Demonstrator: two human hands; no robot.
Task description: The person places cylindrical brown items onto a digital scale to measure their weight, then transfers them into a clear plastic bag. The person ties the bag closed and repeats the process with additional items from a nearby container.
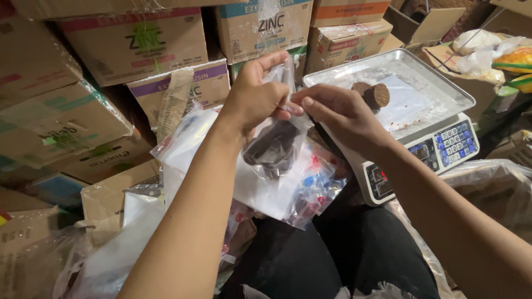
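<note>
My left hand (252, 99) and my right hand (341, 113) both pinch the top of a small clear plastic bag (274, 144) that hangs between them with dark brown lumps inside. Just behind my right hand, two round brown blocks (372, 94) sit on the steel pan of a digital scale (421, 75). Under the bag, a stack of clear bags with red and blue print (310, 188) rests on my lap.
Cardboard cartons (133, 44) are stacked at the back and left. The scale's keypad and display (443, 147) face me. Crumpled plastic sheeting (487, 188) lies at the right, with more bags and yellow packets (510, 58) at the far right.
</note>
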